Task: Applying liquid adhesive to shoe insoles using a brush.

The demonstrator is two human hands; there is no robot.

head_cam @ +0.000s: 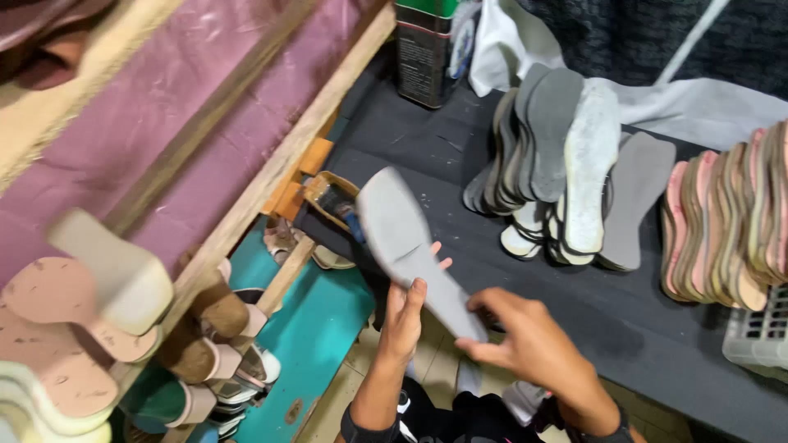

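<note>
Fingers of my left hand (404, 316) and right hand (525, 340) both clasp one grey insole (410, 246); it tilts above the dark tabletop (657, 328). Stacked soles (558, 164) stand well apart.

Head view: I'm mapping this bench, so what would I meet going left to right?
Heeled soles on the wooden rack → left hand holding a grey insole → right hand → stack of grey insoles → row of pink-edged insoles.

Dark grey bench top (509, 271). Grey insoles (566, 156) fanned at centre, pink-edged soles (730, 221) stacked right. Dark tin (424, 49) at far edge.
</note>
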